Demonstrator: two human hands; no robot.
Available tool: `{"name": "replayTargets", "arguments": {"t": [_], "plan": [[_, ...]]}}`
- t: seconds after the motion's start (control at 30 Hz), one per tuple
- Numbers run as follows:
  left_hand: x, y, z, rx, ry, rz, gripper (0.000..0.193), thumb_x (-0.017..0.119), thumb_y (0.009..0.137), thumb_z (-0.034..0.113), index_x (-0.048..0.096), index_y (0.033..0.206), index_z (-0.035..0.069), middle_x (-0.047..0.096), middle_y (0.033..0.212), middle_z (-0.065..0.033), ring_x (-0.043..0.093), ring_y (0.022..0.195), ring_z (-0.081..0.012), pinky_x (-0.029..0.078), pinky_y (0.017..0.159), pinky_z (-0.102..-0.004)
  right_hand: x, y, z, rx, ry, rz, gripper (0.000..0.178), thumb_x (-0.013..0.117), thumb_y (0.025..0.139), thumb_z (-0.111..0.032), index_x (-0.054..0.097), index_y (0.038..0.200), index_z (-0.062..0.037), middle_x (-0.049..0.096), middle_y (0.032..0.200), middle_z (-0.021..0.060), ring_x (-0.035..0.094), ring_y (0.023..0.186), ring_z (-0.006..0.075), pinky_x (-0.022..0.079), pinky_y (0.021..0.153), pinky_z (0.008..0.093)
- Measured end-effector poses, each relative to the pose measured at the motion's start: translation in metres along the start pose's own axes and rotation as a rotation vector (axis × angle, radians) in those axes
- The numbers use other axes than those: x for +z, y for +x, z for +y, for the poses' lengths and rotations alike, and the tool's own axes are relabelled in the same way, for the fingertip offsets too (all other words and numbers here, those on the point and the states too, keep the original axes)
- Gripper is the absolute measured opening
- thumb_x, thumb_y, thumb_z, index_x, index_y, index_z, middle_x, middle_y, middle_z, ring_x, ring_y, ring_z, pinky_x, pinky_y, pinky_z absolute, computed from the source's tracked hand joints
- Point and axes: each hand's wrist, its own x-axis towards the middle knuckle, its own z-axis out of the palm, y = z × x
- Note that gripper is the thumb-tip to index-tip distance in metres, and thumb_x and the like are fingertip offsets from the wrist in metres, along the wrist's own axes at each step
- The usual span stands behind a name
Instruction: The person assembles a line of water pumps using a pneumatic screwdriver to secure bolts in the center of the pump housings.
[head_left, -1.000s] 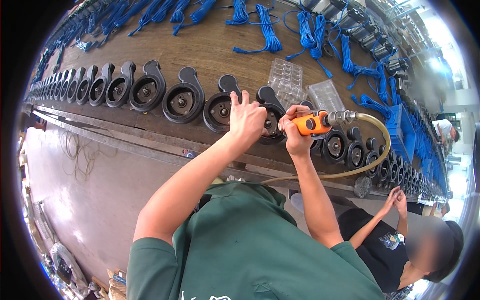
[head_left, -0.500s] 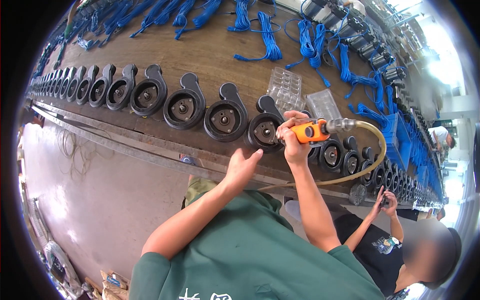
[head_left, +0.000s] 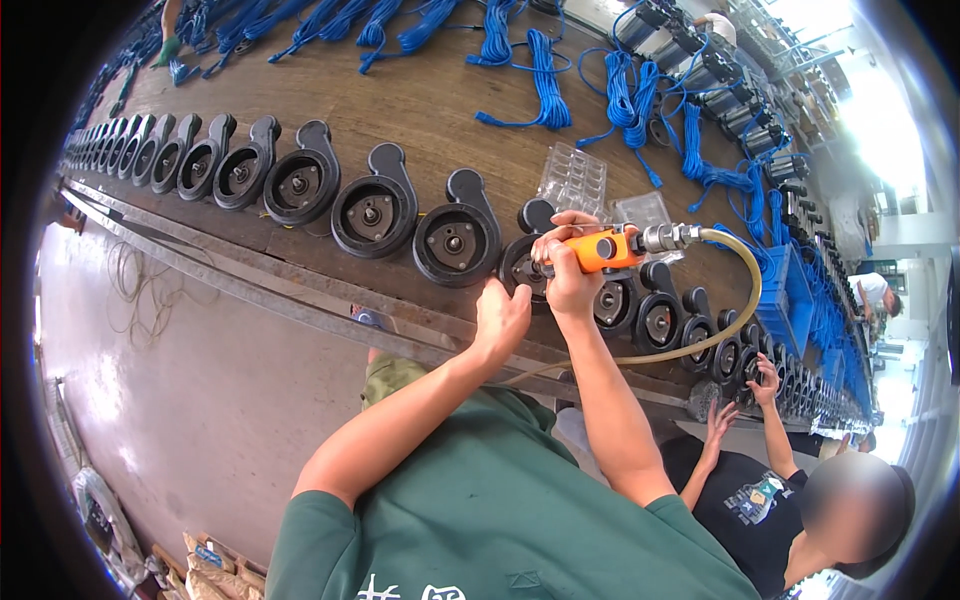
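My right hand (head_left: 572,275) is closed around an orange air screwdriver (head_left: 604,251), which lies nearly level with its hose end to the right. The driver's tip end is over a round black housing (head_left: 517,262), partly covered by that hand, so the tip itself is hidden. My left hand (head_left: 503,318) is closed at the near rim of this same housing, thumb and fingers against its edge. Just left stands another black housing (head_left: 455,243) with a metal plate and a central shaft inside.
A row of similar housings runs along the wooden table's (head_left: 430,110) near edge. Clear plastic trays (head_left: 573,178), blue cable bundles (head_left: 546,85) and a blue crate (head_left: 787,300) lie beyond. A yellowish hose (head_left: 745,300) loops from the driver. At right a co-worker (head_left: 740,490) raises both hands.
My left hand has moved up to the housing's rim. The driver and right hand have shifted slightly left. The co-worker's hands have moved apart.
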Motion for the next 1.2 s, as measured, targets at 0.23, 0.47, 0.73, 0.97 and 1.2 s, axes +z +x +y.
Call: {"name": "replayTargets", "arguments": {"t": [0.23,0.47,0.73,0.97,1.2], "plan": [[-0.003,-0.001,0.004,-0.013,0.016,-0.014,0.048,0.057,0.084,0.025,0.051,0.111,-0.015,0.060,0.102,-0.0404,0.060,0.102,-0.0512,0.048,0.088,-0.0496,0.002,0.001,0.002,-0.023,-0.023,-0.033,0.024,0.049,0.085,0.001,0.049,0.108,0.0023,0.053,0.071,0.0058,0.051,0.061,0.0131,0.048,0.065,0.0310],[-0.001,0.000,0.001,-0.011,-0.015,-0.002,0.047,0.058,0.084,0.025,0.052,0.109,-0.014,0.061,0.102,-0.0397,0.061,0.100,-0.0506,0.049,0.088,-0.0494,0.001,0.000,0.003,-0.044,-0.048,-0.037,0.023,0.049,0.084,0.002,0.049,0.107,0.0019,0.054,0.071,0.0060,0.051,0.061,0.0134,0.049,0.065,0.0312],[-0.003,-0.004,0.006,-0.030,-0.011,0.001,0.045,0.058,0.084,0.025,0.052,0.108,-0.014,0.061,0.103,-0.0381,0.062,0.100,-0.0485,0.049,0.087,-0.0483,0.004,0.003,0.005,0.000,-0.016,-0.055,0.020,0.053,0.084,0.003,0.051,0.104,-0.0006,0.056,0.074,0.0048,0.054,0.063,0.0119,0.048,0.062,0.0268],[-0.004,-0.007,0.012,-0.046,-0.075,-0.001,0.052,0.059,0.085,0.027,0.051,0.118,-0.012,0.061,0.110,-0.0356,0.062,0.106,-0.0447,0.049,0.090,-0.0454,0.010,0.005,0.013,-0.038,-0.063,-0.110,0.019,0.062,0.079,0.004,0.056,0.097,0.0001,0.060,0.081,0.0043,0.059,0.067,0.0090,0.049,0.060,0.0226],[0.001,-0.005,0.009,-0.028,-0.064,0.054,0.046,0.058,0.083,0.022,0.053,0.116,-0.010,0.063,0.106,-0.0358,0.063,0.102,-0.0469,0.049,0.090,-0.0467,0.006,0.001,0.013,0.073,0.050,-0.104,0.017,0.063,0.079,0.005,0.057,0.094,-0.0009,0.060,0.080,0.0041,0.059,0.067,0.0092,0.049,0.060,0.0231]]}}
